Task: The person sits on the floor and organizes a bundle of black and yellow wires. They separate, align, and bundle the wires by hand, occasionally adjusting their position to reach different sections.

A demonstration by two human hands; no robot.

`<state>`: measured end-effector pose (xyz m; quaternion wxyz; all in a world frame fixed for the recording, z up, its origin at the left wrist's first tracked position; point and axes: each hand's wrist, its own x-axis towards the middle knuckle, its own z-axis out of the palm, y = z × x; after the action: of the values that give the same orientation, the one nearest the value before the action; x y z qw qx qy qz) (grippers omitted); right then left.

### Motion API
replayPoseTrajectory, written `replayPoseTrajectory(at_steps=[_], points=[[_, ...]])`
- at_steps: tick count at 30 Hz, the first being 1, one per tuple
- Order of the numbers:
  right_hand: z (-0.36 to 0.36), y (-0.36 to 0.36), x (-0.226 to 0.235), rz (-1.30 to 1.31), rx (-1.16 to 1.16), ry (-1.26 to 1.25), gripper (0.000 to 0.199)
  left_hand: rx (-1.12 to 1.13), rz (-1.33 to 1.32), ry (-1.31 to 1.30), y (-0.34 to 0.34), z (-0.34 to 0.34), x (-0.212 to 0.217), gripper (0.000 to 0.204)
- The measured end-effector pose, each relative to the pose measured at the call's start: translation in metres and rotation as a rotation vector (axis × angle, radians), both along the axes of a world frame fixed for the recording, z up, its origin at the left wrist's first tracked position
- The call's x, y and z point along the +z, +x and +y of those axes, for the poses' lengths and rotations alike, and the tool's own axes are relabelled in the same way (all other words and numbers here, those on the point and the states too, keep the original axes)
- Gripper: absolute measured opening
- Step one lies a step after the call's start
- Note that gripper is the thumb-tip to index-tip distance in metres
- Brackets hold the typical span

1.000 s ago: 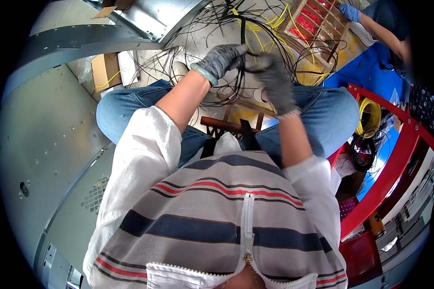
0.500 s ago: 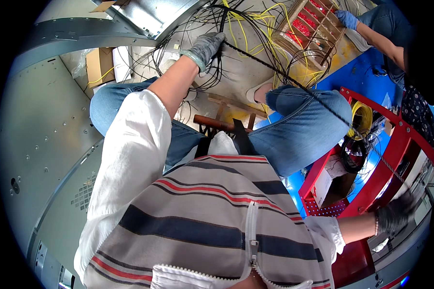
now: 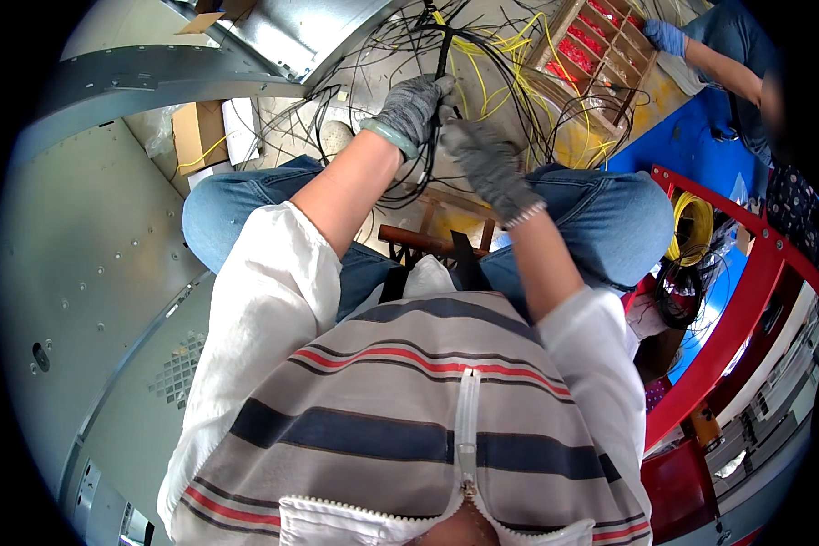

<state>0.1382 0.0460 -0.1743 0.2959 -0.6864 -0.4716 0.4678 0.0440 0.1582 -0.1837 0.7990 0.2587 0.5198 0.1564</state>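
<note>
While the left hand point(image 3: 416, 109) keeps its fingers closed around the bundle of black cables point(image 3: 444, 55), the right hand point(image 3: 490, 162) has come back from far to the right, and now it is just below the bundle, its fingertips close to the left hand. Half a second ago a dark, twisted cord was stretched in a long line from the left hand across the knee to the right hand; now this long line is gone, and I cannot pick out the cord among the cables near the fingers. The right hand is narrow, with fingers bent, but whether it holds the cord, I cannot tell. A full second ago both hands were also together here, so I judge that one pull is finished and the work is again at the bundle itself. To the right of the bundle are yellow cables and, beyond them, a wooden tray point(image 3: 555, 88) with red pieces, where another person's blue-gloved hand point(image 3: 666, 38) rests. To its left stands a cardboard box point(image 3: 198, 132).
</note>
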Motion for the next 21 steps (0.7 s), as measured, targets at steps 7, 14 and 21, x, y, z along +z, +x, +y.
replayPoseTrajectory(at_steps=[7, 14, 21], points=[[0.0, -0.029, 0.006, 0.483, -0.443, -0.195, 0.028, -0.075, -0.215, -0.017, -0.006, 0.013, 0.01, 0.022], [0.025, -0.004, 0.013, -0.124, -0.348, -0.138, 0.043, -0.199, -0.038, 0.149, 0.01, 0.01, 0.013, 0.021], [0.032, 0.01, 0.006, -0.09, -0.275, -0.112, 0.035, -0.42, 0.139, 0.455, 0.017, 0.021, 0.004, 0.028]])
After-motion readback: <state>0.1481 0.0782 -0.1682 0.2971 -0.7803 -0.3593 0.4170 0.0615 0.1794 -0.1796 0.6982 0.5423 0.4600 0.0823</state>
